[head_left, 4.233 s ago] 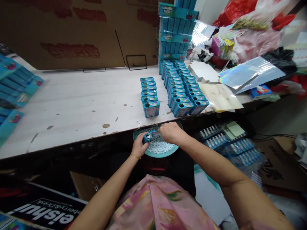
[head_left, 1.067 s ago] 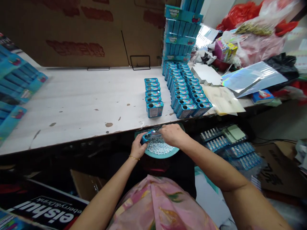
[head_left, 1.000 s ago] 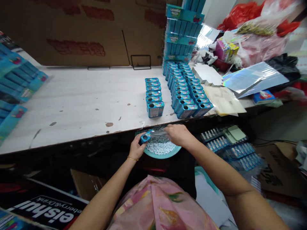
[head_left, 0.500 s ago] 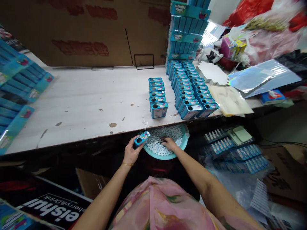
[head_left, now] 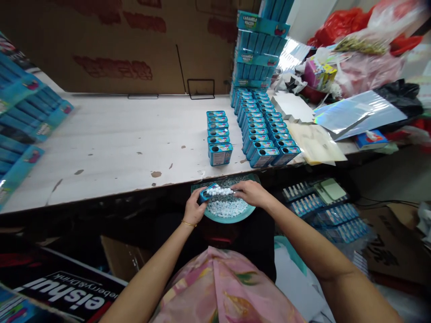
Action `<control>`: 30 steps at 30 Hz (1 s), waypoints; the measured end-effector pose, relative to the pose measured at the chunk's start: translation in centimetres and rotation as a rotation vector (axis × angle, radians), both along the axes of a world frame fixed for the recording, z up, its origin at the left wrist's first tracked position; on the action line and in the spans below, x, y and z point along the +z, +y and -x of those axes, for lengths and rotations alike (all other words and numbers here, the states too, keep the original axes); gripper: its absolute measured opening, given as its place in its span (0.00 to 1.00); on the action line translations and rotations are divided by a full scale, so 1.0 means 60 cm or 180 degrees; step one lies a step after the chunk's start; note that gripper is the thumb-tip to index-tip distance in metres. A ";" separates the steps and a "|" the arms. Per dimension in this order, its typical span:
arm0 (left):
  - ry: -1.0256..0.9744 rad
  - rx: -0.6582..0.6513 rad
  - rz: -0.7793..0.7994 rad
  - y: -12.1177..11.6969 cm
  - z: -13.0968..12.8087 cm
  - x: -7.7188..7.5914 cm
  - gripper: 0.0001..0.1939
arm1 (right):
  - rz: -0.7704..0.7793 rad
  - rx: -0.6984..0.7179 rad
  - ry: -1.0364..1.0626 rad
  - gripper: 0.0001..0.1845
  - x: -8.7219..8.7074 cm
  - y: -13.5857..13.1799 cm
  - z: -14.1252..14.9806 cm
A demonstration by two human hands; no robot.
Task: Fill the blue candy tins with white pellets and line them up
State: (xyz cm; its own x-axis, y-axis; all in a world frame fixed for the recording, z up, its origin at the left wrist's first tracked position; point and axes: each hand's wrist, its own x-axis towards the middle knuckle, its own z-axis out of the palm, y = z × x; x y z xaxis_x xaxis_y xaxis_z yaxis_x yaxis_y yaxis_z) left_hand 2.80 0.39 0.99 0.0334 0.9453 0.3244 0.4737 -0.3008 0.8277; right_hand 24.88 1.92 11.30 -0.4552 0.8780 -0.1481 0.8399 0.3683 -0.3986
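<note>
Blue rectangular tin (head_left: 203, 196) sat at the left hand's (head_left: 194, 207) fingertips, over the near-left edge of the basin. Left hand was clamped round the tin, thumb on the near side, tin tipped with its far-right end toward the right hand (head_left: 248, 192). Looked like a steadying hold, top face kept uncovered. A dark round patch showed on that top; couldn't tell how full the tin was.

Right hand was closed on the near end of a narrow scoop-like tool (head_left: 233, 191), mostly hidden under its load. Small white round pellets (head_left: 220, 191) lay heaped along it, from the right hand's fingertips to the tin. Held roughly level, presumably so nothing rolled off.

Under both hands: pale green round plastic basin (head_left: 227, 220) of loose white pellets (head_left: 226, 209). Probably placed there to catch spills and keep refills near.

Beyond the gap between the hands, on the white worn-topped table (head_left: 158, 130), stood a short single file of blue tins (head_left: 220, 154). Beyond the right hand, a longer double file (head_left: 264, 155), all upright, tops up; close packing likely saved room. Farther past the right hand, blue display trays (head_left: 257, 56) were stacked high. More blue trays (head_left: 33, 103) sat far out to the left hand's left.
</note>
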 end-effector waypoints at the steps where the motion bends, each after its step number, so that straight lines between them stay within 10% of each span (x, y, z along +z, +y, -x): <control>1: 0.0027 -0.0030 -0.0019 0.000 -0.004 0.002 0.19 | -0.0064 0.0060 -0.0293 0.16 0.015 -0.002 0.010; 12: 0.0038 -0.0098 -0.0117 -0.006 -0.011 0.000 0.20 | -0.0493 0.0363 -0.1331 0.14 0.081 -0.031 0.074; 22: -0.0050 -0.0163 -0.0281 -0.016 0.006 0.001 0.19 | -0.0415 -0.0270 -0.1247 0.18 0.043 -0.039 -0.019; 30: -0.0086 0.0097 -0.0100 -0.022 -0.017 0.002 0.17 | -0.0858 0.0081 -0.1263 0.19 0.036 -0.064 0.038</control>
State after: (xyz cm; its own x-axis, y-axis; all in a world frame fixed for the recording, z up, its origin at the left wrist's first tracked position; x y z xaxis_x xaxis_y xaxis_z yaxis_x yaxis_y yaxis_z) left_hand 3.84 -0.94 1.13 -0.0045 0.9351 0.3543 0.4608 -0.3125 0.8307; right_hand 22.61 -1.89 13.49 -0.4316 0.8982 -0.0833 0.8972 0.4370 0.0633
